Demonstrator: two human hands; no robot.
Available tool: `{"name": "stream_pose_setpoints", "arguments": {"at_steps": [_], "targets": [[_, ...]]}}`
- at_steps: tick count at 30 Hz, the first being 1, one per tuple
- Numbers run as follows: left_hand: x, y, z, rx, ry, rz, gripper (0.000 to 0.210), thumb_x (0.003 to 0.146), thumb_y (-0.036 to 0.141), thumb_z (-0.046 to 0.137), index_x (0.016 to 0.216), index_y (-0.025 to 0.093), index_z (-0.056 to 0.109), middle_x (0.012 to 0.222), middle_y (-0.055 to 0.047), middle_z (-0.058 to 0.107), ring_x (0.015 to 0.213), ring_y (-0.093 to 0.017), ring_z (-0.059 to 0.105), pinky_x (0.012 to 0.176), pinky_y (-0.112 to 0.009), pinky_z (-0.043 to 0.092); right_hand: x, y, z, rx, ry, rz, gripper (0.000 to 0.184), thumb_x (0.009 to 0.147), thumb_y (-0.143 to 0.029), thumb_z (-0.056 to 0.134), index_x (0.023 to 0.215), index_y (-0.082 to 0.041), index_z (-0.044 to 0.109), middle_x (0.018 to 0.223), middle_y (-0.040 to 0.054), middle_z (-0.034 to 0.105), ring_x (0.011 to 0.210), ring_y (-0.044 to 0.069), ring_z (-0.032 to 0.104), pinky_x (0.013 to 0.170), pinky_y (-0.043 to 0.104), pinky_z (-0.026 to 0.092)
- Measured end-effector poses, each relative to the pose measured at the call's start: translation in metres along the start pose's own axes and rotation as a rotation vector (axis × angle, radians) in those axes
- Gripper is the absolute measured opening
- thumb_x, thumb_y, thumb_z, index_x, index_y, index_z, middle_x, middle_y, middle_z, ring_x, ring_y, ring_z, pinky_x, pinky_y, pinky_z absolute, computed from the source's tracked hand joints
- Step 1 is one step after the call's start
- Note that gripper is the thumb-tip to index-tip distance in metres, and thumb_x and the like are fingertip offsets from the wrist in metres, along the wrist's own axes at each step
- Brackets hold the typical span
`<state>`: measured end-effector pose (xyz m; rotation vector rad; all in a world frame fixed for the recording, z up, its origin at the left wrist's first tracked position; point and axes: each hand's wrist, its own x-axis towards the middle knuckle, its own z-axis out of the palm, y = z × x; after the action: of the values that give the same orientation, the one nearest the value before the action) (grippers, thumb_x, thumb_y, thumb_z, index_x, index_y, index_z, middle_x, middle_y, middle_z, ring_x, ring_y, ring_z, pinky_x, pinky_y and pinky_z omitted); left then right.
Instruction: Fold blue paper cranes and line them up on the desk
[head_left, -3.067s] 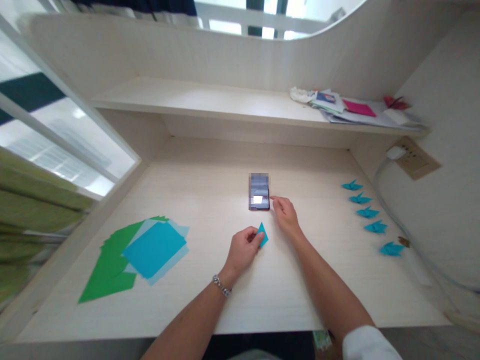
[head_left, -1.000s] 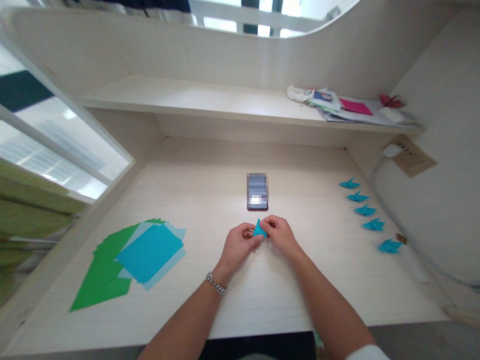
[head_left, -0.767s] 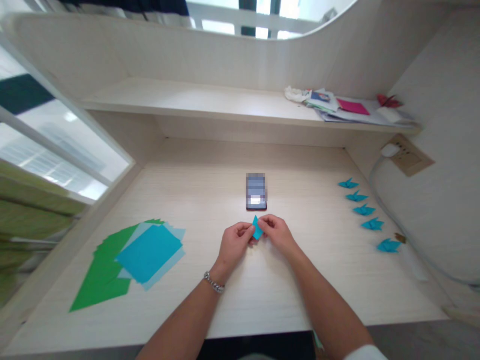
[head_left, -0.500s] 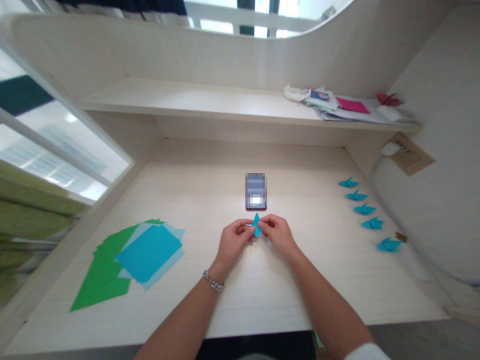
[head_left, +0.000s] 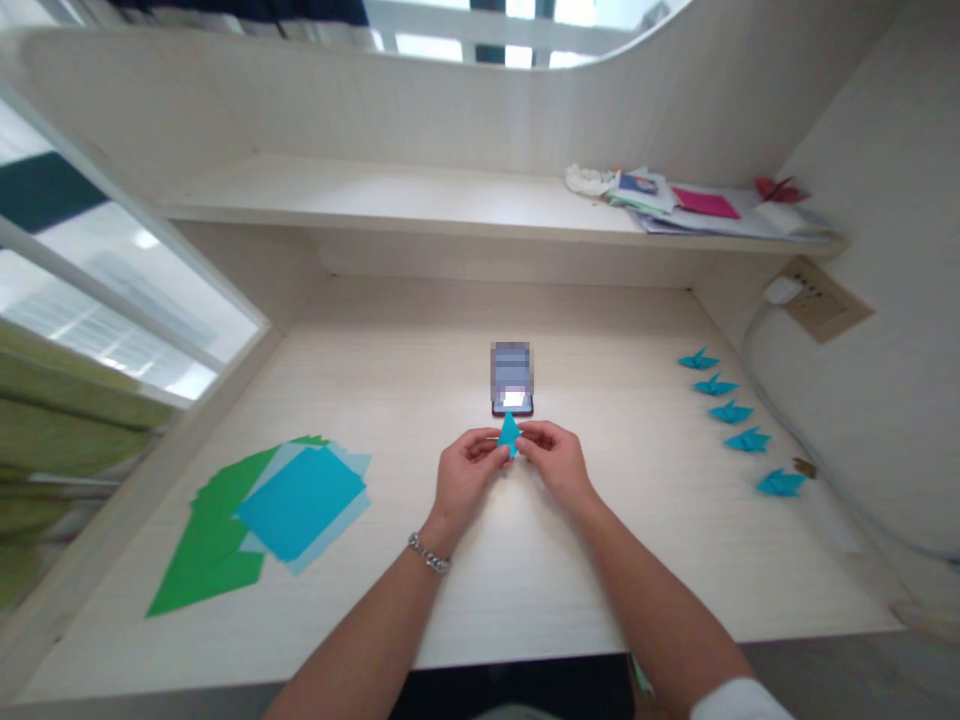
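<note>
A small folded piece of blue paper (head_left: 509,431) is held between my two hands, its pointed tip facing away from me. My left hand (head_left: 470,470) pinches its left side between thumb and fingers. On the right side, my right hand (head_left: 554,460) grips it the same way, with the thumb on the near face. The fingers hide the paper's lower edges. Just beyond the tip lies a phone (head_left: 512,380) with its screen lit and blurred.
Blue sheets (head_left: 304,505) overlap green sheets (head_left: 202,560) on the desk's left. Several folded blue paper cranes (head_left: 731,412) line the right side, near a cable (head_left: 787,440) running from a wall socket (head_left: 825,300). Papers and a pink sheet (head_left: 705,203) lie on the shelf (head_left: 375,195).
Both hands have shifted slightly away from me with the folded paper. More of the paper's upper triangle shows between the fingers. The view has tilted a little.
</note>
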<state>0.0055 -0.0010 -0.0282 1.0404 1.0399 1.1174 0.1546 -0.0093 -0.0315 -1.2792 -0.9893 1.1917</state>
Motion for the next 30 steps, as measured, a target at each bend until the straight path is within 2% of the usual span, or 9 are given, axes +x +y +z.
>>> {"name": "stream_pose_setpoints", "arguments": {"at_steps": [4,8,14,20,26,30], "targets": [[0.001,-0.002,-0.003,0.072,0.011,-0.003,0.024,0.064,0.025,0.078,0.083,0.012,0.07,0.078,-0.008,0.073,0.068,-0.019,0.068,0.068,-0.032,0.056,0.0,-0.005,-0.001,-0.002,-0.035,0.023,0.026,0.063,-0.038,0.076,0.077,-0.016,0.069,0.071,0.0037,0.068,0.064,0.017,0.061,0.059,0.028,0.049],[0.002,0.0,-0.006,0.127,0.001,-0.017,0.019,0.064,0.022,0.076,0.08,0.014,0.073,0.076,-0.007,0.074,0.069,-0.021,0.068,0.07,-0.033,0.055,0.0,-0.008,-0.003,0.061,-0.1,0.121,0.034,0.071,-0.05,0.068,0.072,-0.016,0.068,0.064,0.0038,0.066,0.058,0.016,0.06,0.057,0.029,0.05],[0.0,0.003,-0.006,0.07,-0.039,-0.009,0.013,0.067,0.021,0.07,0.079,0.015,0.072,0.075,-0.005,0.072,0.071,-0.02,0.067,0.07,-0.031,0.054,0.0,-0.005,-0.005,0.073,-0.089,0.085,0.025,0.058,-0.031,0.077,0.075,-0.017,0.065,0.072,0.0023,0.068,0.066,0.017,0.063,0.066,0.031,0.051],[0.001,-0.002,-0.004,0.014,0.012,-0.032,0.028,0.059,0.024,0.08,0.076,0.015,0.06,0.065,0.001,0.065,0.058,-0.013,0.062,0.057,-0.024,0.05,-0.001,-0.002,-0.001,0.048,-0.087,0.039,0.027,0.056,-0.026,0.078,0.073,-0.018,0.059,0.071,0.0004,0.066,0.065,0.016,0.062,0.066,0.029,0.05],[0.001,-0.006,-0.004,0.029,0.024,-0.012,0.034,0.061,0.024,0.08,0.084,0.016,0.055,0.069,0.0,0.066,0.062,-0.014,0.063,0.059,-0.023,0.049,-0.001,0.002,0.001,0.051,-0.074,0.076,0.029,0.062,-0.03,0.075,0.08,-0.019,0.056,0.065,-0.0005,0.062,0.059,0.015,0.059,0.057,0.027,0.048],[-0.001,-0.006,-0.002,0.02,0.033,-0.024,0.038,0.061,0.026,0.079,0.087,0.017,0.053,0.069,-0.001,0.067,0.063,-0.014,0.065,0.06,-0.023,0.049,-0.002,0.005,0.004,-0.051,-0.018,0.029,0.026,0.062,-0.027,0.073,0.077,-0.02,0.053,0.062,-0.0031,0.058,0.057,0.014,0.055,0.054,0.025,0.044]]}}
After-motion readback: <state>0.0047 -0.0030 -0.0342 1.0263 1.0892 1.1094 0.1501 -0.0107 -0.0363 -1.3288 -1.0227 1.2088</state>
